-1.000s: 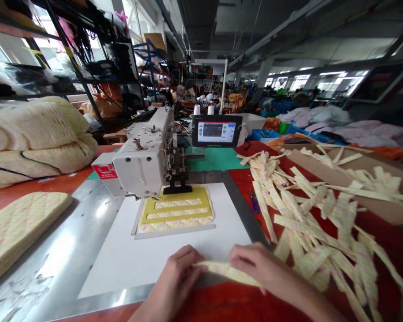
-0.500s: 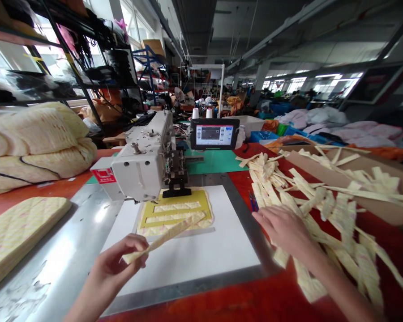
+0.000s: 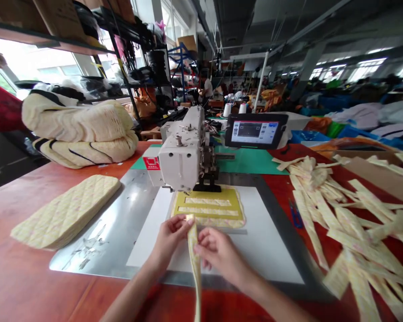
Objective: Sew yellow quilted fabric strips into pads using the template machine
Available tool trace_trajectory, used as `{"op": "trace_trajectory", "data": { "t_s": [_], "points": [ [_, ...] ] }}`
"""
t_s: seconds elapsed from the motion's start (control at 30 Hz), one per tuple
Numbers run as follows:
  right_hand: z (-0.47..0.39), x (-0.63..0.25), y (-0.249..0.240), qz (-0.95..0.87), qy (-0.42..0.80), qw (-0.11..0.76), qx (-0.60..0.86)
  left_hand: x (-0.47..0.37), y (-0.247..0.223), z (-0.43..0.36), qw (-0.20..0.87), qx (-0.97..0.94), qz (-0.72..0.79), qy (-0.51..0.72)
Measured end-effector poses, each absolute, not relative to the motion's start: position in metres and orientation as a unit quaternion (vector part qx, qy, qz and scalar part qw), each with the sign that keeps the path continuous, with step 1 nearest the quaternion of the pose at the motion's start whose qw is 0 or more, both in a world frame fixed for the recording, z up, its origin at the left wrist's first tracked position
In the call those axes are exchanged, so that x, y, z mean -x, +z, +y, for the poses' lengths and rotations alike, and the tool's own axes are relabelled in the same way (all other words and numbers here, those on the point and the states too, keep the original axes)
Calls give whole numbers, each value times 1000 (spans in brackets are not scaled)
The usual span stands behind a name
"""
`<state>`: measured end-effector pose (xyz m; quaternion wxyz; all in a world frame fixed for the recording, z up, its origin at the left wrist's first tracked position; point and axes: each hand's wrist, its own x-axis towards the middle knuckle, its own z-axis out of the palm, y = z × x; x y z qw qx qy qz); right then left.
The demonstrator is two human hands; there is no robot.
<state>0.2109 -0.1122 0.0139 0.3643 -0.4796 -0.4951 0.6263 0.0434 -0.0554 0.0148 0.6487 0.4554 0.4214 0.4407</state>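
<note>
Pinched at its top end by my left hand (image 3: 170, 237), a pale yellow fabric strip (image 3: 195, 268) hangs down past the bottom edge of the view. My right hand (image 3: 218, 250) has its thumb and curled fingers closed at the strip's right edge, a little lower. Just beyond my hands lies a quilted yellow fabric piece (image 3: 221, 222) under a yellow template (image 3: 206, 204) with two long slots. Both are on a white sheet (image 3: 272, 241). The black clamp (image 3: 207, 188) of a sewing machine (image 3: 179, 161) rests at the template's back edge.
Many loose fabric strips (image 3: 349, 232) lie heaped at the right, beside blue thread snips (image 3: 295, 215). A stack of quilted pieces (image 3: 67, 210) sits on the left, with bundled fabric (image 3: 80, 129) behind it. A control screen (image 3: 255, 130) stands beyond the machine.
My right hand has come from the strip pile to the strip in front of me. My left hand has moved right, and the strip now hangs downward. The view has turned left.
</note>
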Motion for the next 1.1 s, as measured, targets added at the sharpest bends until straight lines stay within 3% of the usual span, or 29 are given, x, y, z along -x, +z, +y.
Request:
{"op": "trace_trajectory", "data": {
  "t_s": [0.1,0.37,0.73,1.1],
  "points": [
    [-117,-216,0,-496,622,355,491,-45,6,-65,639,-473,420,438],
    [-94,-220,5,-498,523,478,499,-48,5,-67,613,-543,387,423],
    [-90,-222,6,-499,538,483,479,-45,12,-74,595,-547,389,442],
    [-98,-227,0,-630,375,484,478,-46,15,-76,577,-556,387,456]
  ]
}}
